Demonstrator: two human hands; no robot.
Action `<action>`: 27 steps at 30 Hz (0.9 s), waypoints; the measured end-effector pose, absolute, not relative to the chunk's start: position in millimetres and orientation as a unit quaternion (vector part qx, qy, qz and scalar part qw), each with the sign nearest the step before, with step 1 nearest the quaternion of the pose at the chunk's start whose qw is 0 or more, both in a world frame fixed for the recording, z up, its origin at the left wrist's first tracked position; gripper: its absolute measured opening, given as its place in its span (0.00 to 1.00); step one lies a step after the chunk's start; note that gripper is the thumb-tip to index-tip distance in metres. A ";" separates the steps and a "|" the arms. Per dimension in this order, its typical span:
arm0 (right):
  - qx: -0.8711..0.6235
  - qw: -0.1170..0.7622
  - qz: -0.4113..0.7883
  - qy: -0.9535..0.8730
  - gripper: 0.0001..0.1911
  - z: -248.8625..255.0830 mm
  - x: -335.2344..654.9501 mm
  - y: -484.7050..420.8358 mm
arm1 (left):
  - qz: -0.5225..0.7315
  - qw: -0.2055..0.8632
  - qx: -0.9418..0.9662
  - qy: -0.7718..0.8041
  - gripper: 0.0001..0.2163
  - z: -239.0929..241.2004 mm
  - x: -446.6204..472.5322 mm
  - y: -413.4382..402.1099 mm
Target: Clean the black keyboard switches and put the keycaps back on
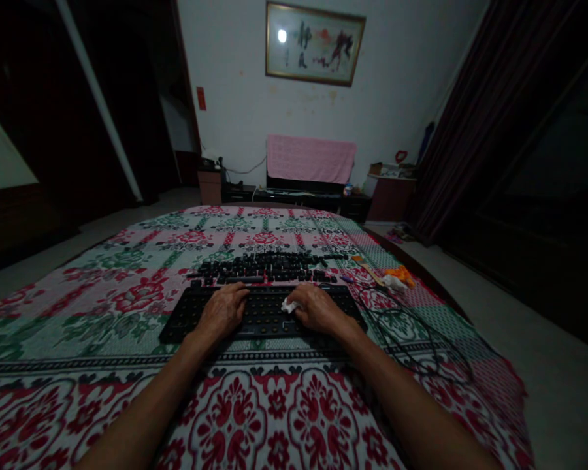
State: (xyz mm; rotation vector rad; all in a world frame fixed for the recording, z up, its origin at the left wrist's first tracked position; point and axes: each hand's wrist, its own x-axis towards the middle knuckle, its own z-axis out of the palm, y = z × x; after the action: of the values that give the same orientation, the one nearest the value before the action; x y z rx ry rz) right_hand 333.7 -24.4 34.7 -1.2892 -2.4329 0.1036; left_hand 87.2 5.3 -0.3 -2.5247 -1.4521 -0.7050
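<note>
A black keyboard [269, 329] with its keycaps off lies flat before me, rows of small key posts showing. My left hand [225, 308] rests on its left half, fingers bent together over the far edge, holding the board. Over the right half, my right hand [316, 308] is closed on a crumpled white tissue [289, 305], which touches the key posts. Just beyond the keyboard, many loose black keycaps [269, 264] are spread in rough rows.
A patterned tablecloth [142, 297] covers the round table. To the right lie a black cable [434, 343], an orange crumpled item [400, 274], a white crumpled piece [393, 283] and a thin wooden-looking stick [370, 269]. A pink cloth [311, 158] hangs by the far wall.
</note>
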 end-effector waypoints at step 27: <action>-0.360 0.213 0.003 -0.908 0.13 26.8 269.2 -20.5 | -0.264 0.020 -0.827 -0.495 0.15 -4.7 63.2 20.5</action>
State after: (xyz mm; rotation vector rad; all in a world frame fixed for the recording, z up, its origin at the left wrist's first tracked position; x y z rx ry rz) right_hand 269.2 -20.5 26.8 -1.0009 -2.5215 0.0072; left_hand 63.2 20.5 -4.7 -2.5659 -1.5366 -0.8197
